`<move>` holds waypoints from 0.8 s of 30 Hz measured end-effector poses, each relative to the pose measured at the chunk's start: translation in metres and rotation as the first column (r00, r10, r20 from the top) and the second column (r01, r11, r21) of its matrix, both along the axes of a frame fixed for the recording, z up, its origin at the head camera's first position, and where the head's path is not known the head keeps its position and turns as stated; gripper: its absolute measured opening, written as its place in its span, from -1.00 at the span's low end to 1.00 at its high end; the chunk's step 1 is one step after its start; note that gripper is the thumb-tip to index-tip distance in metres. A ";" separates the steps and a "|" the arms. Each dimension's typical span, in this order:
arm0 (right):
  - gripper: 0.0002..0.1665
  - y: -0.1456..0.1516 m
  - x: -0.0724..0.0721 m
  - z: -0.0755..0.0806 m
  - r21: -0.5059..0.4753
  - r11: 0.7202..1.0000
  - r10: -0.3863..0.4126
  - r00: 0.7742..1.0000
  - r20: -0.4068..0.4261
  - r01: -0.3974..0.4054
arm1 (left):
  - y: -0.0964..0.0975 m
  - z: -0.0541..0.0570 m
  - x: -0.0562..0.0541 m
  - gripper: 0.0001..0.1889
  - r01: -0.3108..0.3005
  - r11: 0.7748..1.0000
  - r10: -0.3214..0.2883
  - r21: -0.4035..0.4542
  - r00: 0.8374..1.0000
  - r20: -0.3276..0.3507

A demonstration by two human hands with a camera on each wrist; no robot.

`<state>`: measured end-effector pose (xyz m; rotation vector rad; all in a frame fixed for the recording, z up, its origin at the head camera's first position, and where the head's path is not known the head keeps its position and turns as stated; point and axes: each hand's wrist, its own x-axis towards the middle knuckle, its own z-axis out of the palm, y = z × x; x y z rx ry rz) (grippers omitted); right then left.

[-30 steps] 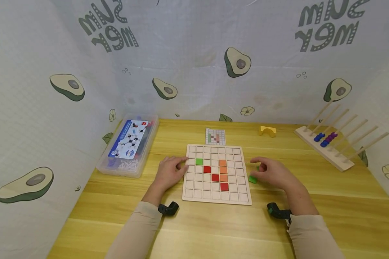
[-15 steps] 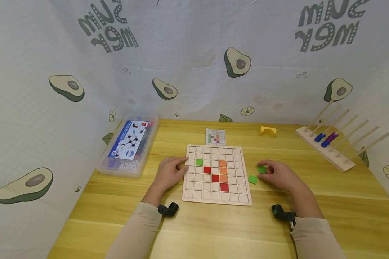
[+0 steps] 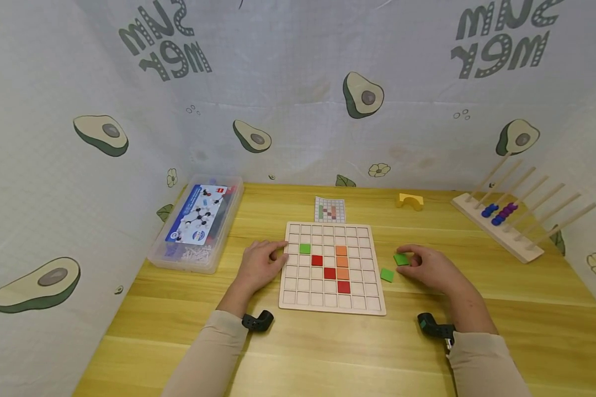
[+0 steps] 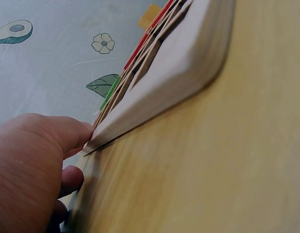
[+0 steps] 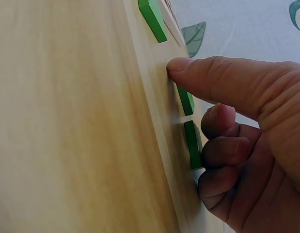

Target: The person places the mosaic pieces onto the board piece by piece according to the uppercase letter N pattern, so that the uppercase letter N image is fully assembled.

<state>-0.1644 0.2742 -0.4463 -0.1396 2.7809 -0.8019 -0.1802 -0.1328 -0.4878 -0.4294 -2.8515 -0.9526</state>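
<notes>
A wooden grid board (image 3: pixel 303 298) lies on the table, bearing one green tile (image 3: pixel 305 248), several red tiles (image 3: pixel 330 273) and several orange tiles (image 3: pixel 342 261). My left hand (image 3: pixel 259 266) rests at the board's left edge; thumb and index finger touch it without gripping. To the right of the board, my right hand (image 3: pixel 434 269) has thumb and index finger at opposite edges of a loose green tile (image 3: pixel 401 259), pinching it on the table. Another loose green tile (image 3: pixel 387 274) lies nearer the board. The right wrist view also shows a third loose green tile (image 5: pixel 192 145) beside my curled fingers.
Behind the board lies a printed pattern card (image 3: pixel 330 209). A clear plastic box (image 3: pixel 198 220) stands at left. Toward the back right are a yellow arch block (image 3: pixel 410 201) and a peg rack (image 3: pixel 501 231) with blue and purple beads. A printed curtain (image 3: pixel 298 138) hangs behind the table.
My right hand has drawn back to the right, away from the green tile nearest the board, uncovering both loose tiles; over the last half second it barely moves. My left hand stays put.
</notes>
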 end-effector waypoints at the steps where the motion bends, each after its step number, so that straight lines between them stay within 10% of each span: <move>1: -0.42 0.000 0.000 0.000 0.001 1.000 -0.001 1.000 0.000 0.001 | 0.000 0.000 0.000 -0.64 0.000 1.000 0.000 -0.001 1.000 0.000; 24: -0.61 0.000 -0.001 -0.001 0.020 1.000 0.003 1.000 -0.007 -0.003 | 0.000 -0.001 0.000 -0.64 0.001 1.000 -0.001 0.003 1.000 -0.013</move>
